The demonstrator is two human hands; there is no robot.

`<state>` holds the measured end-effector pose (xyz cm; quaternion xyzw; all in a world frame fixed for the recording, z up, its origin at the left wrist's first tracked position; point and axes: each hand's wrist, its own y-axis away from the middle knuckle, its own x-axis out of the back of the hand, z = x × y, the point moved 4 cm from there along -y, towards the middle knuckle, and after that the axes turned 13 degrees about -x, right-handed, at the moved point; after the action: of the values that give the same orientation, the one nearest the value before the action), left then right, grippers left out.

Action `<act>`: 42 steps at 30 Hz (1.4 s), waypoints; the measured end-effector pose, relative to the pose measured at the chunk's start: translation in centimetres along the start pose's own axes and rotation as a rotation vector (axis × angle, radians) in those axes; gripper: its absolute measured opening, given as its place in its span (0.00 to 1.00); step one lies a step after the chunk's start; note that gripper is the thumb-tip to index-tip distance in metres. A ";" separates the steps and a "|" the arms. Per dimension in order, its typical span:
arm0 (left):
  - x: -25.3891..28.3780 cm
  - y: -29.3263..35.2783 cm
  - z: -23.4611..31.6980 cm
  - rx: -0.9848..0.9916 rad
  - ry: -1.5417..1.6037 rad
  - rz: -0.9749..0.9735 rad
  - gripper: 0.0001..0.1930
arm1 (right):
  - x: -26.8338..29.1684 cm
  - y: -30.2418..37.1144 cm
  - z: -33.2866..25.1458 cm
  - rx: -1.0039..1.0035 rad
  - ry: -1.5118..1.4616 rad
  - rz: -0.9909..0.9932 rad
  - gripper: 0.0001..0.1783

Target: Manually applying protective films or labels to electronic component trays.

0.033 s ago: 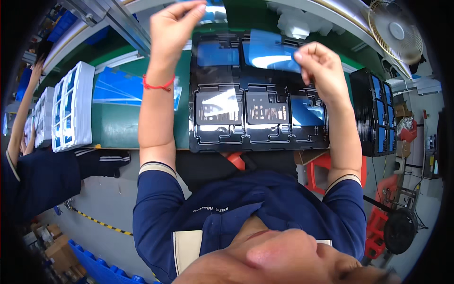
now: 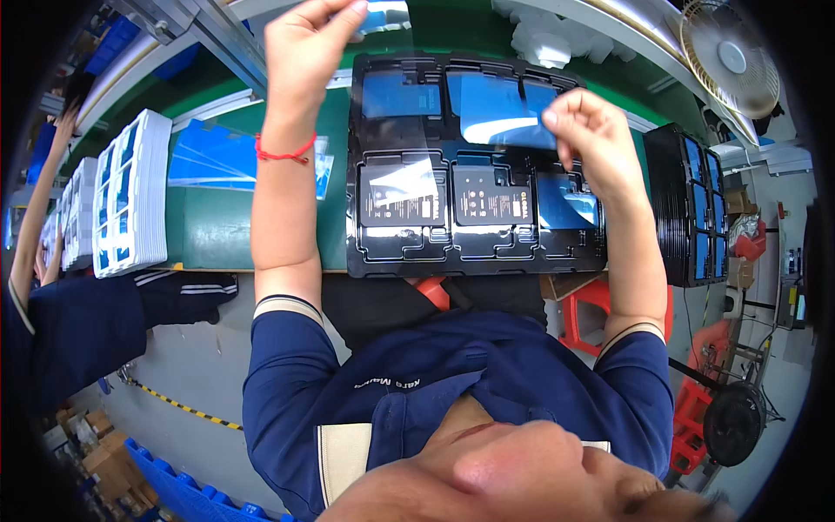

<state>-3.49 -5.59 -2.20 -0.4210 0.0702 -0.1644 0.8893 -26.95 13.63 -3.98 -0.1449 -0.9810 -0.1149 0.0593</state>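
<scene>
My left hand (image 2: 313, 48) is raised beyond the tray's far left corner, thumb and finger pinched on a see-through film (image 2: 396, 43) with a bluish upper part. Over the tray's back right, my right hand (image 2: 596, 139) pinches the edge of a blue film (image 2: 500, 109). Below both lies a black plastic tray (image 2: 487, 259) with moulded pockets. Two flat black battery packs (image 2: 491, 200) sit in its front row, the left one under bright glare. A blue sheet (image 2: 565, 204) covers the front right pocket, and another blue sheet (image 2: 396, 96) lies at the back left.
Blue film sheets (image 2: 209, 157) lie fanned on the green table (image 2: 226, 230) by my left forearm. Stacked white trays (image 2: 135, 196) stand farther left, stacked black trays (image 2: 687, 209) at the right. A fan (image 2: 731, 56) is at the far right. A co-worker's arm (image 2: 39, 200) shows at the left.
My left hand has shifted slightly left with its film. My right hand and the blue film have come a little lower, nearer to me.
</scene>
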 end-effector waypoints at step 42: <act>0.8 -0.4 0.7 0.197 0.049 0.077 0.10 | -1.8 4.3 4.3 -0.266 0.181 -0.029 0.05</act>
<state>-2.68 -5.59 -1.43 -0.3245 0.0915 -0.1461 0.9300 -24.32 18.15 -7.50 -0.1263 -0.9498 -0.2571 0.1258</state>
